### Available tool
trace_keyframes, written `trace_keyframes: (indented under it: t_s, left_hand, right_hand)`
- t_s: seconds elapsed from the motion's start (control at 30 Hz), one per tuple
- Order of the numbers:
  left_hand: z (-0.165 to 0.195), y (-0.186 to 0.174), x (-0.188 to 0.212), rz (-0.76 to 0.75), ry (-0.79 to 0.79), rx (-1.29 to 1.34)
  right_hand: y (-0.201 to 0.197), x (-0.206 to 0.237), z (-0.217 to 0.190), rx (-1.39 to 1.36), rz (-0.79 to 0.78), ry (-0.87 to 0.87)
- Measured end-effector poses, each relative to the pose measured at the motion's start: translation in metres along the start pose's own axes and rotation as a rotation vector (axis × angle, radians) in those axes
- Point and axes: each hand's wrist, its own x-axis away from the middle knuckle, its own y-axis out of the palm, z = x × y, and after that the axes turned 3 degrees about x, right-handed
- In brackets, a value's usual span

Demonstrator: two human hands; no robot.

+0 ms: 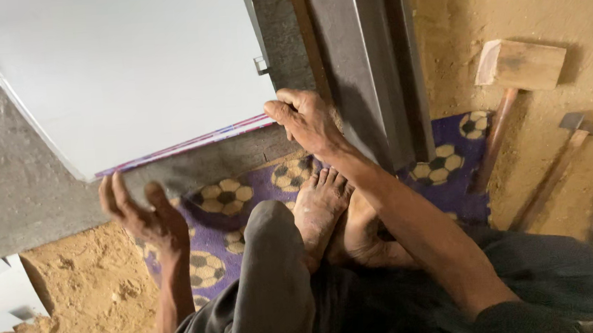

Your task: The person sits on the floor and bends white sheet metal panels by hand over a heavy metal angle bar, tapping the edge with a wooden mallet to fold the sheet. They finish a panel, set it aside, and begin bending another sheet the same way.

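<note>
Hands first: my right hand [305,119] rests on the lower right corner of the white panel [122,67], fingers curled loosely over its striped bottom edge, touching rather than clamping. My left hand [143,215] hangs free just below that edge, at about 7 o'clock from the panel, palm up, fingers spread wide, holding nothing. White panel leans up at 11 o'clock over a grey slab [13,186]. My bare feet [324,210] sit crossed on a purple football-print mat [443,170], centre frame. Grey metal beam [366,64] runs up at 12 o'clock. Wooden mallet [519,67] at 2 o'clock, small hammer [572,126] just beside it at 3 o'clock, both lying on sandy ground [90,292].
</note>
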Motion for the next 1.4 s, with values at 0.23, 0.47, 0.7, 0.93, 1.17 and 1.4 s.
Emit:
trace_keyframes:
  t_s: [0.23,0.47,0.7,0.93,1.17,1.4]
  left_hand:
    - [0.039,-0.023,-0.005,0.105,-1.041,1.314]
    - [0.092,0.014,0.005,-0.088,-0.928,1.236]
    - [0.105,0.044,0.037,-0.186,-0.743,1.074]
    - [0.105,0.052,0.046,-0.168,-0.700,1.044]
    - [0.102,0.057,0.043,-0.169,-0.739,1.039]
    - [0.097,0.058,0.044,-0.141,-0.741,1.060]
  right_hand:
    - [-0.072,0.027,-0.073,0.089,-0.053,-0.326]
    - [-0.150,0.103,-0.048,0.186,0.168,-0.020]
    - [-0.155,0.146,-0.006,0.182,0.348,0.096]
    - [-0.151,0.150,-0.032,0.700,0.375,-0.222]
    - [-0.177,0.146,-0.045,0.902,0.142,-0.065]
    - [-0.174,0.146,-0.052,0.898,0.126,-0.022]
